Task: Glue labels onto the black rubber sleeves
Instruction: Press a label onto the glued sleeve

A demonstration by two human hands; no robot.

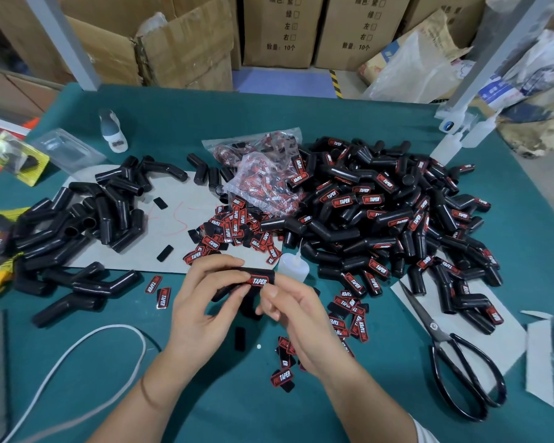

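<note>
The left hand (202, 302) grips a black sleeve (256, 278) above the bench's near edge, while the right hand (296, 318) pinches a red label (257, 280) onto it. This looks like the pressing-down step. Next, likely, the sleeve joins the labelled pile (390, 219) toward the right edge, then a bare one (87, 219) from the left.

Two bare forearms seen from above. Left hand (202, 310) – no glove, no ring shown. Thin dark band (147, 394) worn round left forearm, a little above wrist, hair-tie-like. Right hand (304, 324) – likewise ungloved, no ring or watch seen. White sleeve edge (424, 431) glimpsed at bottom right, by right upper forearm, cut off by frame; short-sleeved top suggested. Fingernails short, unpainted where visible.
</note>
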